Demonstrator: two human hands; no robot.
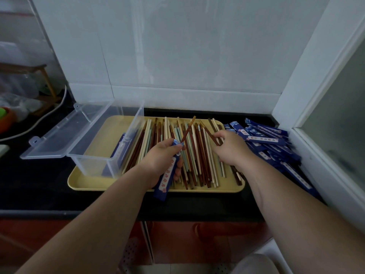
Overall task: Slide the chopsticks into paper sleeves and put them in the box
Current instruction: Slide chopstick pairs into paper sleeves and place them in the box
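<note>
My left hand (162, 159) grips a blue paper sleeve (166, 178) above the yellow tray (88, 180). One brown chopstick (188, 128) sticks up and to the right out of the sleeve's top. My right hand (231, 149) pinches another dark brown chopstick (211, 133) over the pile of loose chopsticks (197, 155) in brown, cream and pale green. The clear plastic box (94, 161) stands on the tray's left part with its lid swung open to the left; a blue sleeved pair (118, 149) lies inside it.
A heap of blue paper sleeves (276, 147) lies on the black counter (39, 184) right of the tray, against a white frame (316, 155). A white tiled wall stands behind. A white cable (45, 115) and a wooden rack (39, 80) sit at far left.
</note>
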